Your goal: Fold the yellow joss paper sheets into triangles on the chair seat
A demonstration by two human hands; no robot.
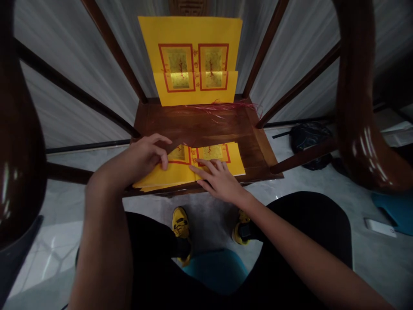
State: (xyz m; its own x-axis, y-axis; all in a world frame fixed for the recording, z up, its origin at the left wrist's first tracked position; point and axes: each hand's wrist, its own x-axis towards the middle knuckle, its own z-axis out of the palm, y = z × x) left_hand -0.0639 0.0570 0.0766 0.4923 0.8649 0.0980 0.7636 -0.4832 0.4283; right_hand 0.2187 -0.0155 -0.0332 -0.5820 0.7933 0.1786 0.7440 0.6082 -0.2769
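Observation:
A stack of yellow joss paper with red frames and gold patches lies at the front of a wooden chair seat. My right hand rests flat on its near edge, fingers spread. Over the left part of the stack is my left hand, its fingers bent and apart, thumb close to the paper. Whether that thumb touches a sheet I cannot tell. Against the chair's back leans a larger yellow joss paper sheet, creased across, with two red-framed gold squares.
Red plastic strings lie at the rear of the seat. Curved wooden armrests flank both sides. On the floor to the right are a black backpack and a white phone-like object. A blue stool shows between my legs.

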